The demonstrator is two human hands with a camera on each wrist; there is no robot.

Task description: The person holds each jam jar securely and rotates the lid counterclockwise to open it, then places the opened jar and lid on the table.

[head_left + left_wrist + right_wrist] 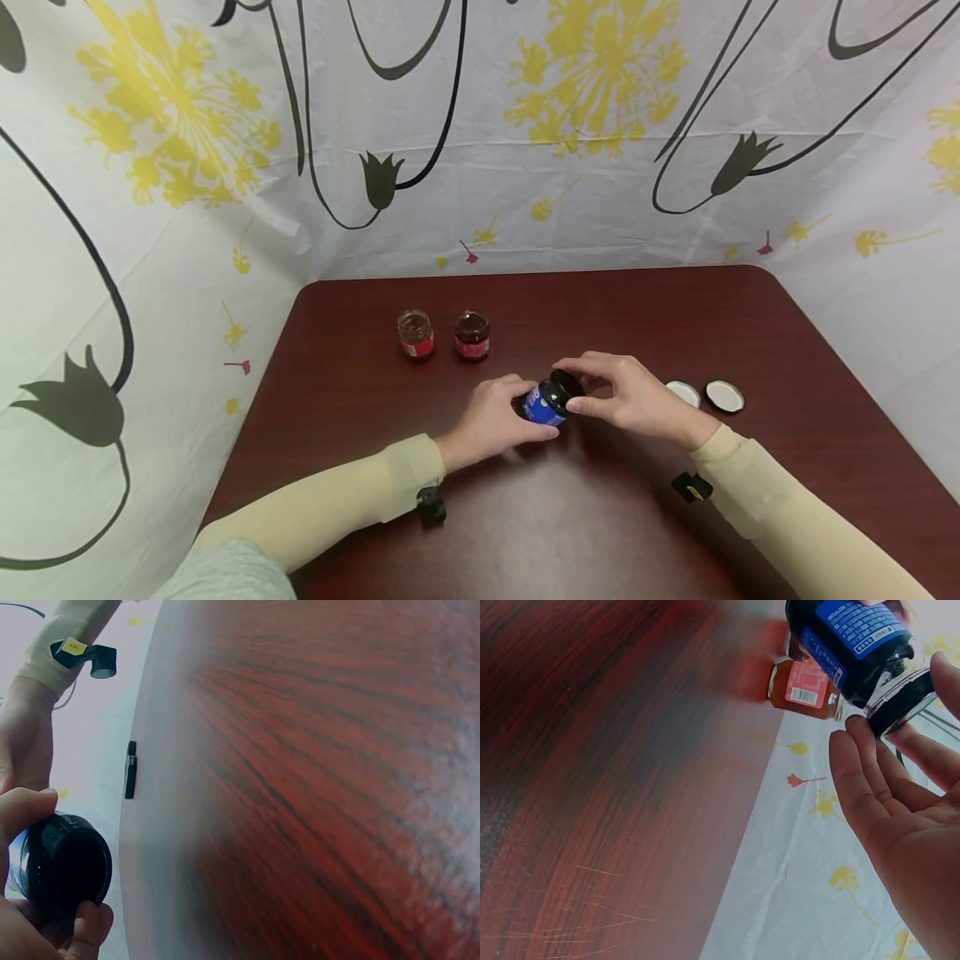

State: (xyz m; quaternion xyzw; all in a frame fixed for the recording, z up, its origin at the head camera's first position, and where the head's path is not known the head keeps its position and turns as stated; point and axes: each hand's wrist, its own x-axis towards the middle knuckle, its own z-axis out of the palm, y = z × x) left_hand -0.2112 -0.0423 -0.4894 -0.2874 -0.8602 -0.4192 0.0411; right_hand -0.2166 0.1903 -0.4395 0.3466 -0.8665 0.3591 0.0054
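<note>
My left hand (489, 423) grips a dark glass jar with a blue label (543, 405), which is tilted with its mouth toward the right. The jar's round black base (73, 866) faces the left wrist view, thumb and fingertips around it. My right hand (628, 394) pinches a black lid (901, 703) at its edge between thumb and fingers. In the right wrist view the lid stands at an angle against the jar's mouth, with part of the glass rim showing between them.
Two jars with red labels, a lighter one (416, 335) and a darker one (472, 336), stand uncapped toward the back left. Two lids (725, 397) lie white side up beyond my right wrist. A patterned sheet (495, 100) hangs behind the dark red table (600, 308).
</note>
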